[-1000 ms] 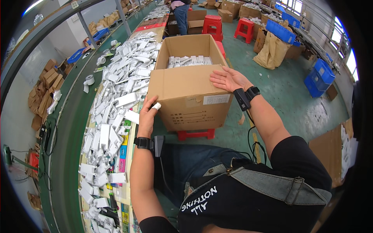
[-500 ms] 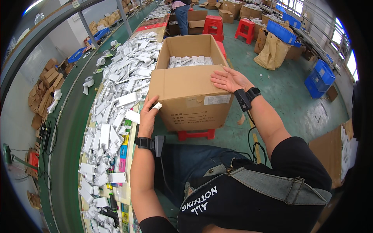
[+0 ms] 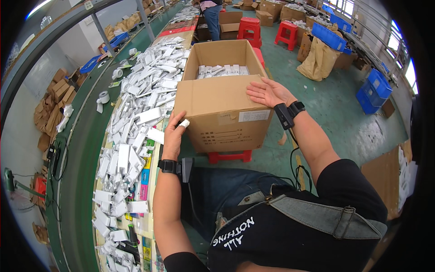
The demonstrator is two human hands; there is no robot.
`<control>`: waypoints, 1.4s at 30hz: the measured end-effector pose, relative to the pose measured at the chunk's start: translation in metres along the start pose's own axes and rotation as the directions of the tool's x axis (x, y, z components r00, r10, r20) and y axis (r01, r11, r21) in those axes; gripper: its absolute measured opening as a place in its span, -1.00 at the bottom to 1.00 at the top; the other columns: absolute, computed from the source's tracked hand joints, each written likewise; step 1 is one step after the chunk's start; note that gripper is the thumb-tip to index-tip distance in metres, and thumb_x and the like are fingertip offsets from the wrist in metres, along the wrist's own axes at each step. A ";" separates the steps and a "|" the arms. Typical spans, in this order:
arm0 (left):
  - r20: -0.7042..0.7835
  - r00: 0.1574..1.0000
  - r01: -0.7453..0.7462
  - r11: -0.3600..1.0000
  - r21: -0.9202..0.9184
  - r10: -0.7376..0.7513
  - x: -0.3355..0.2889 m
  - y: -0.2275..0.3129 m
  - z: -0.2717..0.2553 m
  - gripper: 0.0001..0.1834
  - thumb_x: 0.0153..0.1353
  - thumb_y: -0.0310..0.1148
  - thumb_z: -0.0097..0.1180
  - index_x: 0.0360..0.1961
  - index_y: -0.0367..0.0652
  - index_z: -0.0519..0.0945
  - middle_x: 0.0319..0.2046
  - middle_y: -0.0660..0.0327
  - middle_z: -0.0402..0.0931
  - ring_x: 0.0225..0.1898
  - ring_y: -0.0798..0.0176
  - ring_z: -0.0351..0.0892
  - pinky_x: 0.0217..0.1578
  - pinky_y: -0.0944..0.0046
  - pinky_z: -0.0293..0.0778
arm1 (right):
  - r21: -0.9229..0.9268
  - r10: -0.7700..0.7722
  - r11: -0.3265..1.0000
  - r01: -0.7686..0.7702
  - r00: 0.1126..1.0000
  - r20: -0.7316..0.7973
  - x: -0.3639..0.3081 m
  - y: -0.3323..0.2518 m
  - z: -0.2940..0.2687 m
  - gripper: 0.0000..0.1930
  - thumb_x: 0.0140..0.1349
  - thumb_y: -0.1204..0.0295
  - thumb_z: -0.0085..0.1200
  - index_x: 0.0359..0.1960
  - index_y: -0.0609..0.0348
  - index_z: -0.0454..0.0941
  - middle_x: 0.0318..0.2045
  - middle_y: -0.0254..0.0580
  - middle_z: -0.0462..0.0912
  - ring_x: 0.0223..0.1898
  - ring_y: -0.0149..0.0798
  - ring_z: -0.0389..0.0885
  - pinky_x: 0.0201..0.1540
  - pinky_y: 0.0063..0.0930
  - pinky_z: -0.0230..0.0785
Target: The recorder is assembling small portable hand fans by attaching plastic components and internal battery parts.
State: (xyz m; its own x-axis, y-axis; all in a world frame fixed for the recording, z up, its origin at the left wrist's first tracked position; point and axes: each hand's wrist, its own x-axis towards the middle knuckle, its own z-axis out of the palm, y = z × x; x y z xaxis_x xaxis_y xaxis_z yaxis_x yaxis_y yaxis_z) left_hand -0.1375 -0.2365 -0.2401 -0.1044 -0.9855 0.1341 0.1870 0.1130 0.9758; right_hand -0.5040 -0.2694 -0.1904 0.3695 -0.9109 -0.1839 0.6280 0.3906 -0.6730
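A large brown cardboard box (image 3: 224,131) stands in front of me on a red plastic stool (image 3: 230,157). Its near flap (image 3: 217,94) slopes over the front part of the opening, and white plastic parts (image 3: 223,70) show inside. At the box's near left corner, my left hand (image 3: 172,136) grips the edge, fingers along the side and thumb at the front; the thumb tip has a white wrap. My right hand (image 3: 271,93) rests at the flap's right edge, palm turned up, fingers stretched out and holding nothing.
White plastic parts (image 3: 149,86) lie heaped along the workbench at left, beside a green conveyor belt (image 3: 81,181). Tape rolls (image 3: 103,96) sit on the belt. Red stools (image 3: 286,34), a tan sack (image 3: 319,59) and blue crates (image 3: 374,90) stand farther off. A cable hangs by my right arm.
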 end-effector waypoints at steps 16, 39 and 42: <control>0.001 1.000 0.021 1.000 -0.010 -0.021 0.001 -0.001 0.000 -0.51 0.03 -0.63 -0.10 0.07 -0.30 0.45 0.32 0.18 -0.01 0.28 0.27 0.10 0.17 0.37 0.13 | -0.016 -0.009 1.000 0.009 1.000 0.004 0.001 0.000 -0.002 -0.41 0.30 0.20 -0.09 0.19 0.41 0.07 0.18 0.12 0.20 0.21 0.02 0.24 0.21 -0.14 0.22; -0.007 1.000 -0.002 1.000 0.008 0.002 0.004 -0.002 0.003 -0.56 0.07 -0.57 -0.03 0.05 -0.29 0.46 0.32 0.14 0.00 0.29 0.25 0.08 0.16 0.37 0.12 | -0.040 -0.022 0.999 0.022 1.000 0.009 0.002 -0.004 -0.005 -0.49 0.31 0.21 -0.12 0.14 0.35 0.18 0.12 0.06 0.31 0.15 -0.03 0.34 0.16 -0.17 0.30; -0.020 1.000 0.004 1.000 0.000 -0.004 0.001 -0.004 -0.007 -0.58 0.13 -0.45 -0.04 0.06 -0.24 0.46 0.32 0.16 0.01 0.28 0.24 0.09 0.12 0.38 0.15 | -0.132 -0.039 0.990 0.042 0.999 0.023 0.004 0.002 -0.001 -0.58 0.33 0.24 -0.16 0.11 0.27 0.27 0.09 -0.02 0.39 0.10 -0.10 0.41 0.14 -0.21 0.32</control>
State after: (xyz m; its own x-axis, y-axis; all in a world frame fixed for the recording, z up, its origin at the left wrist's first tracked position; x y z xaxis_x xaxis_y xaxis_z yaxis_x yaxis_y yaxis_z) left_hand -0.1311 -0.2391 -0.2452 -0.0853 -0.9883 0.1267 0.1869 0.1090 0.9763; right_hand -0.5018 -0.2724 -0.1935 0.3606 -0.9221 -0.1406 0.5474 0.3313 -0.7686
